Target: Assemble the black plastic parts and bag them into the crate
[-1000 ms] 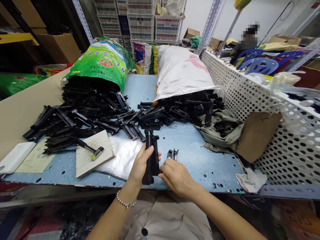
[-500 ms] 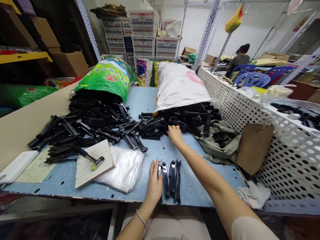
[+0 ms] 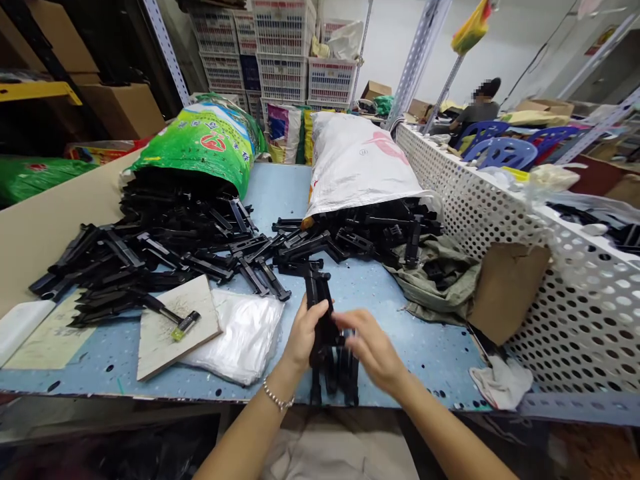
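Observation:
My left hand (image 3: 301, 335) is closed around black plastic bar-shaped parts (image 3: 314, 288), held upright above the front of the table with the thumb across them. Whether it holds two parts or one double piece I cannot tell. My right hand (image 3: 374, 348) is just to the right, fingers stretched out and a little smeared, the tips close to the held parts; contact is unclear. Below the hands, several more black bars (image 3: 352, 383) lie side by side at the table's front edge, partly hidden.
Heaps of black parts spill from a green sack (image 3: 200, 143) and a white sack (image 3: 357, 163). On the left, a hammer (image 3: 170, 313) rests on a board (image 3: 150, 350) beside clear plastic bags (image 3: 245, 340). A perforated metal panel (image 3: 500, 267) borders the right, near a cloth (image 3: 505, 383).
My right hand has drawn back from the pile by the white sack to my left hand. The left hand has lifted off the table and now holds black bars upright.

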A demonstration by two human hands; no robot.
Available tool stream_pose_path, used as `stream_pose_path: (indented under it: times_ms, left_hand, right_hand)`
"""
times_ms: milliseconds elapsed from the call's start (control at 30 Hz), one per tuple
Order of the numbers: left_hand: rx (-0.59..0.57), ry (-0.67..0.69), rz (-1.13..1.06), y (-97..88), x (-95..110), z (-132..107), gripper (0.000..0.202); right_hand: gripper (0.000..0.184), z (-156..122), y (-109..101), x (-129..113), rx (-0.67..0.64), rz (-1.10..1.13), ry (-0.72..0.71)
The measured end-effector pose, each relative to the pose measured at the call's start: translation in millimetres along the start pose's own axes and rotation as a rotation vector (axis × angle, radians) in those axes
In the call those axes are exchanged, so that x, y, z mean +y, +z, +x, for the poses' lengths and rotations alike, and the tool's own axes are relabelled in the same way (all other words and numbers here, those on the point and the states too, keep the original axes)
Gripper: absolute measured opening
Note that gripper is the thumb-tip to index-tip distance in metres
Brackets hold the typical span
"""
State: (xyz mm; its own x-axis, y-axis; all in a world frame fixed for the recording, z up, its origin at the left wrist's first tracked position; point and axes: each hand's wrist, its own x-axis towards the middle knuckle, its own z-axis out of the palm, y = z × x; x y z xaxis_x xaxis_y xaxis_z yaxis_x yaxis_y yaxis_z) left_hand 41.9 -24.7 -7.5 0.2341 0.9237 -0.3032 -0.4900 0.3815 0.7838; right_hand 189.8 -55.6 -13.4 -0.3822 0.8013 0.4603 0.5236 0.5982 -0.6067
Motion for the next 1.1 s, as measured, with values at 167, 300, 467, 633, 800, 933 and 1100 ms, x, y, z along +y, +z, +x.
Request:
stream_pose_path:
  times_ms: [167,300,467,633,800,933,1100]
  left_hand:
    - [-0.068,-0.002,0.228,-5.2,6,-40,0.052]
    - [0.02,0.093,0.359,-9.6,8,-42,0.052]
    - [0.159,0.215,0.362,-22.1,14,-23,0.036]
    - [0.225,0.189,0.419,-55.8,5,-9,0.038]
    - [0.409,0.155,0.948,-92.2,-28,-14,0.027]
    - [0.42,0.163,1.107,-89.4,-52,-24,0.033]
    - [0.316,0.355,1.005,-76.5,-40,-19,0.045]
  right_hand:
    - [0.032,43,-11,24,0.035,-0.188,0.012]
    - [0.038,54,1,28,-0.061,-0.169,-0.02]
    - [0.024,11,27,6,-0.175,-0.01,-0.016]
    - [0.016,-11,52,3,-0.165,0.049,-0.103]
    - [0.025,68,56,37,-0.134,-0.172,0.027]
    - [0.044,154,46,75,-0.071,-0.509,0.128]
    - [0.024,171,28,86,-0.107,-0.583,0.177]
